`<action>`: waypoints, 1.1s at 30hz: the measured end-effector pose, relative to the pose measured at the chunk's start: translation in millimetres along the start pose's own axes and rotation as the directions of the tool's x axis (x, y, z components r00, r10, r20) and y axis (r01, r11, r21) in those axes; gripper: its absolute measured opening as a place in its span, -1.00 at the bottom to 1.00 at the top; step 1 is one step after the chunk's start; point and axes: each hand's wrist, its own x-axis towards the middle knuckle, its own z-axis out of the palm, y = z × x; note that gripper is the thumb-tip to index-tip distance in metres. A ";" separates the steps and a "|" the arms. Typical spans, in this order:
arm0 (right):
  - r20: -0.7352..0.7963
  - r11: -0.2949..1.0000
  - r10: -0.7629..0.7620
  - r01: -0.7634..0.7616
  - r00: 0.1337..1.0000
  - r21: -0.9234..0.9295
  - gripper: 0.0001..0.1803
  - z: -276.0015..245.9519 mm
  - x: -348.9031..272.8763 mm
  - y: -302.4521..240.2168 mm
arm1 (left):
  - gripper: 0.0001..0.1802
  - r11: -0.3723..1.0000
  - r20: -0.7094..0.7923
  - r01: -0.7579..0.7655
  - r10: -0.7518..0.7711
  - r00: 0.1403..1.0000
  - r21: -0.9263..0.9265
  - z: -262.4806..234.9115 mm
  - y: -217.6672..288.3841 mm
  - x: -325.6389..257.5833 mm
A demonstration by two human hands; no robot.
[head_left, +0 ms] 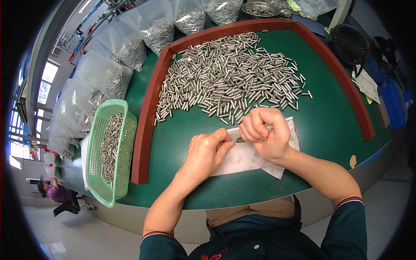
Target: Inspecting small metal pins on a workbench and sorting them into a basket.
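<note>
My left hand point(205, 152) is closed in a pinch, thumb against fingers, on a small metal pin that is mostly hidden. Close beside it, my right hand point(268, 132) makes a fist around a slim metal tool point(238, 140), whose short grey end sticks out toward the left fingertips. The rest of that tool is hidden in the fist. Under both hands lies a white, smudged cloth or paper sheet point(243, 159). Just beyond them spreads a large heap of short shiny metal pins point(229, 73) on the green tabletop point(173, 190).
A dark red wooden rail point(149, 121) borders the heap left, back and right. Left of it stands a green perforated basket point(122, 160) holding more pins. Clear plastic bags point(156, 30) of pins line the back left. A black fan point(349, 43) sits back right. A person point(60, 193) sits far left.
</note>
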 end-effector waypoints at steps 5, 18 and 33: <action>0.031 1.000 0.013 -0.013 0.999 0.008 -0.59 0.0 0.8 -1.3 | -0.90 1.000 0.000 -0.005 0.005 1.000 -0.014 0.2 -0.6 -0.1; -0.009 1.000 -0.008 0.008 1.000 0.003 -0.59 0.8 -1.3 1.2 | -0.90 1.000 -0.014 -0.010 0.010 1.000 -0.024 1.2 -0.3 -0.1; -0.031 1.000 -0.008 0.008 0.999 -0.015 -0.59 4.3 -4.1 2.3 | -0.88 1.000 -0.007 -0.006 0.006 1.000 -0.002 1.3 1.6 -0.1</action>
